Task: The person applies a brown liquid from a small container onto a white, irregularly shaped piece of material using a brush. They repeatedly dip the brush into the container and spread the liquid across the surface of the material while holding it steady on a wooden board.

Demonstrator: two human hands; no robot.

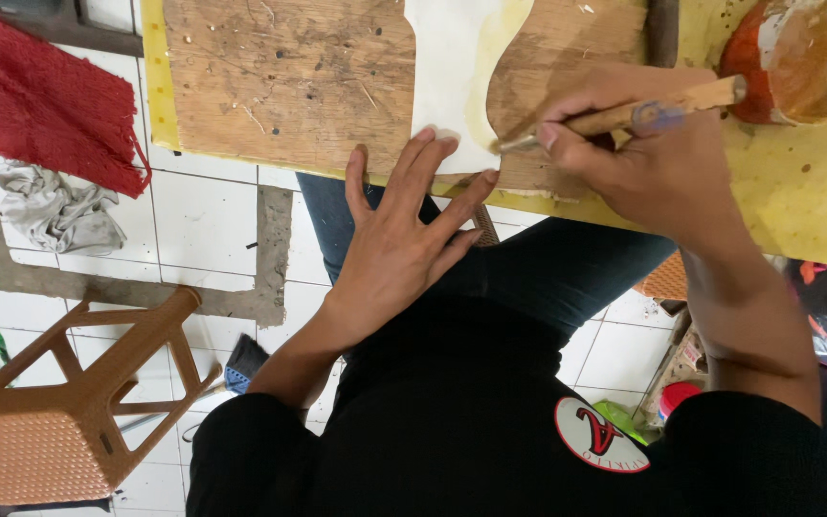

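My left hand (396, 239) lies flat with fingers spread, its fingertips pressing the near end of a white cut-out sheet (452, 67) on a worn wooden board (289, 81). My right hand (638, 158) grips a wooden-handled brush (638, 115), whose tip touches the sheet's edge near my left fingertips. A yellowish wet smear runs along the sheet's right edge.
An orange-stained bowl (796, 53) stands at the top right on the yellow table surface (796, 191). A brown plastic stool (78, 393) lies tipped on the white tiled floor at lower left. A red cloth (40, 96) and a grey rag (59, 211) lie at upper left.
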